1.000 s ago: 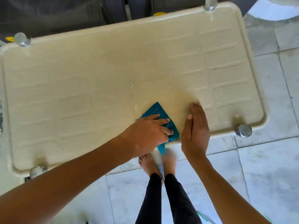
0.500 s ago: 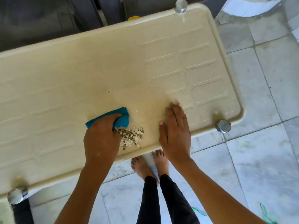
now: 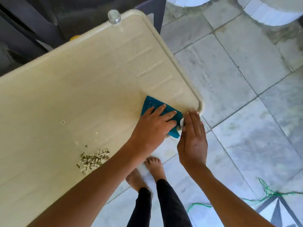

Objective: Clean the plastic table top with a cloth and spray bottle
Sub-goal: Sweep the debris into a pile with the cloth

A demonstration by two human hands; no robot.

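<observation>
- Tiled floor (image 3: 237,79), cream plastic counter (image 3: 82,89).
- Cloth (image 3: 150,104) was shifted from crumb pile (image 3: 93,159) to the corner, now pressed under flat, released L grip (image 3: 154,123).
- R grip (image 3: 192,136), released, held at edge just right of it; pile not yet cleared.

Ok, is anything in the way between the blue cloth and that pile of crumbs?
Nothing visible does. The left hand presses flat on the cloth by the near right corner; between it and the crumb pile lies only table top with a few stray bits, though the left forearm hides part of it.
</observation>
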